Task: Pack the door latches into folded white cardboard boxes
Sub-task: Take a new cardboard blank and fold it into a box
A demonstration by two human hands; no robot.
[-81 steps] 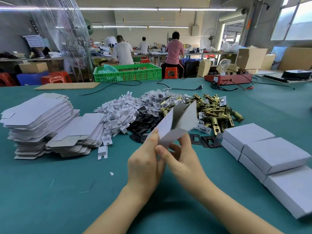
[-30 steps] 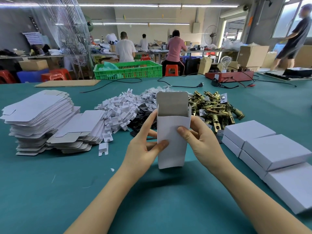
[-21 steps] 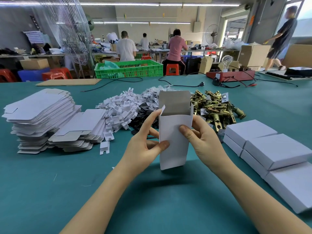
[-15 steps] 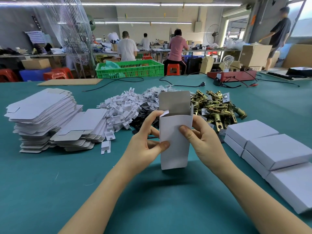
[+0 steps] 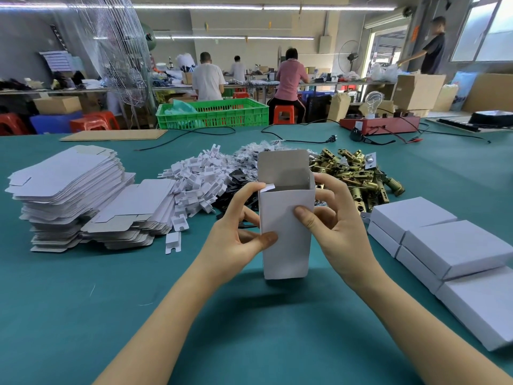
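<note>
Box upright, long axis vertical, open end up; both hands grip.

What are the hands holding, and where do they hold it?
Both hold the upright white box: the left hand grips its left edge, the right hand its right edge, thumbs on the front.

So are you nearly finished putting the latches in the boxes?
Not nearly. Done: some closed boxes sit stacked on the right. In hand: both hands, left and right, hold one open box upright, nothing visible inside. Left: a big latch pile and stacks of flat boxes.
</note>
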